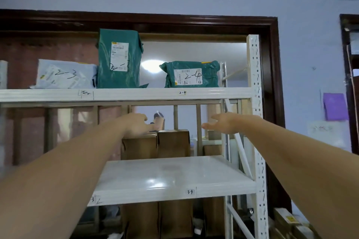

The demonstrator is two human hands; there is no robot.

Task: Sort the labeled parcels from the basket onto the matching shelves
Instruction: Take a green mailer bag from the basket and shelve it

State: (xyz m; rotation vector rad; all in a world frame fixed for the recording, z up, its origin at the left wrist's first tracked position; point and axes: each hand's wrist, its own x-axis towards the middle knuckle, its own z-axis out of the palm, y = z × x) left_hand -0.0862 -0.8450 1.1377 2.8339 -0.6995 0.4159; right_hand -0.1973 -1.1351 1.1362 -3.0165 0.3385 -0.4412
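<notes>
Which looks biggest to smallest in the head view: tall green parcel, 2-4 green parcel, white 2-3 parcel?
1. Tall green plastic parcel, standing upright.
2/3. Squat green plastic parcel marked 2-4 and flat white plastic parcel marked 2-3: look alike; the white one is partly hidden, so unranked.

on the upper shelf (136,94) a pale grey parcel (66,74) marked 2-3 leans at the left, a tall green parcel (119,60) stands upright beside it, and a low green parcel (191,74) marked 2-4 sits towards the right end, above the edge label 2-4.
</notes>
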